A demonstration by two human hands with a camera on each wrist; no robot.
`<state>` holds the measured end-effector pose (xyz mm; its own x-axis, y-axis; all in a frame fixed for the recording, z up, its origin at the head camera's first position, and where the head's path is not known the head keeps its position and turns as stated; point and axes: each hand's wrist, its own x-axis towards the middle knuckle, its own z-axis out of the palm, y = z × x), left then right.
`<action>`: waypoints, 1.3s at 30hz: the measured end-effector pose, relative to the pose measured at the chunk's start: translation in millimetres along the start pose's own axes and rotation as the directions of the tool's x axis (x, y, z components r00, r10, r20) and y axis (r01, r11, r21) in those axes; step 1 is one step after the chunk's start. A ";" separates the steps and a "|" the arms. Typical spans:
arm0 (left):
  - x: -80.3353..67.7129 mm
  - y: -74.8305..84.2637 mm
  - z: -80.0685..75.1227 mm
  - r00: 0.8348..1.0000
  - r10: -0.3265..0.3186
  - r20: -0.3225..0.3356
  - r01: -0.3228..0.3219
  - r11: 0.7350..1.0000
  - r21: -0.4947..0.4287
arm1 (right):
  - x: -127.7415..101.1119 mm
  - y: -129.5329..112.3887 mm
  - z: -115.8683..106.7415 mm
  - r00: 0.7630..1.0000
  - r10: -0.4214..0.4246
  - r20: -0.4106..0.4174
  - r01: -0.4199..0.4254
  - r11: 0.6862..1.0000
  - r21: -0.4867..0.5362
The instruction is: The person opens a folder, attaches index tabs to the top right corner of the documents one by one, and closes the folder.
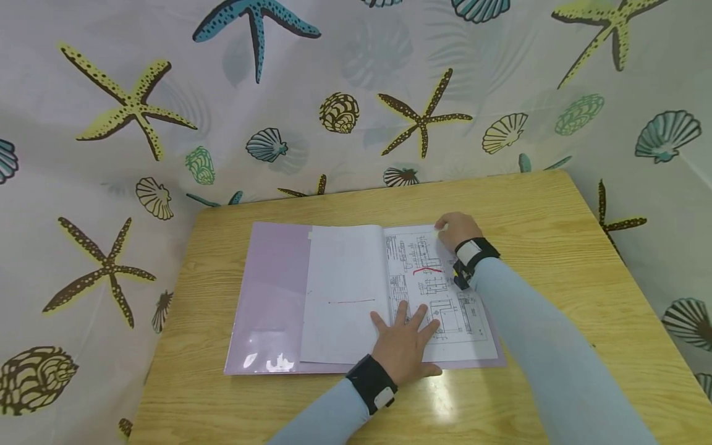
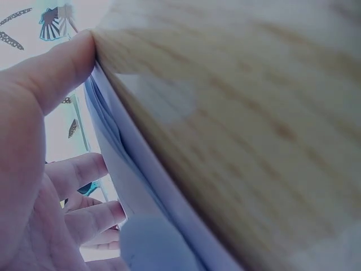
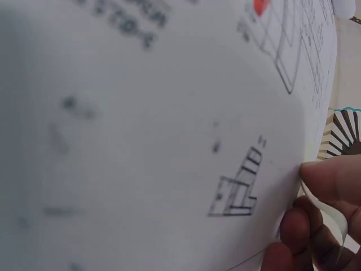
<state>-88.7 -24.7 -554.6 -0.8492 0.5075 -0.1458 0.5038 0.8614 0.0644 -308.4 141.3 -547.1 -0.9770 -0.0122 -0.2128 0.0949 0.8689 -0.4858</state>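
purple plastic-looking folder lies open on the table, just in from the back edge and closer to the left edge than the right. hands are apart: right hand pinches the drawing page by its far right corner, left hand is spread flat at the near end, fingers splayed. i'd guess the page is super light, floppy and easy to crease, so a gentle thumb-and-finger hold at that outer corner seems best. folder's probably stiffer, kinda slippery.

Drawing sheet lettering: illegibly small | print in right wrist view: blurred | right sleeve: cut off below
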 end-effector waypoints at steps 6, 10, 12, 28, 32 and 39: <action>0.9 0.5 0.5 1.000 0.002 0.002 -0.002 1.000 0.010 | -3.5 0.3 1.9 1.000 0.008 -0.024 -0.008 1.000 0.001; 0.9 1.1 0.7 1.000 0.003 0.004 -0.003 1.000 0.010 | -4.4 -1.7 3.1 0.998 0.021 -0.054 -0.023 1.000 -0.020; 0.9 1.3 0.3 1.000 0.002 0.006 -0.002 1.000 0.013 | -5.3 -3.7 3.0 0.997 0.035 -0.068 -0.037 0.999 -0.026; 1.2 1.1 1.6 1.000 -0.001 0.001 0.001 1.000 0.018 | 2.5 7.4 6.3 0.997 -0.015 -0.078 0.007 0.995 -0.099; 1.2 0.3 2.2 1.000 0.000 0.003 0.000 1.000 0.012 | -0.1 6.1 6.9 0.996 -0.037 -0.076 0.026 0.990 -0.138; 1.0 1.0 0.4 1.000 -0.002 0.006 0.002 1.000 0.006 | 0.8 8.2 12.1 0.996 -0.013 -0.091 -0.001 0.987 -0.158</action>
<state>-89.0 -23.3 -555.1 -0.8492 0.5057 -0.1523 0.5030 0.8623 0.0583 -306.1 142.4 -561.4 -0.9915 0.0217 -0.1279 0.0650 0.9361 -0.3455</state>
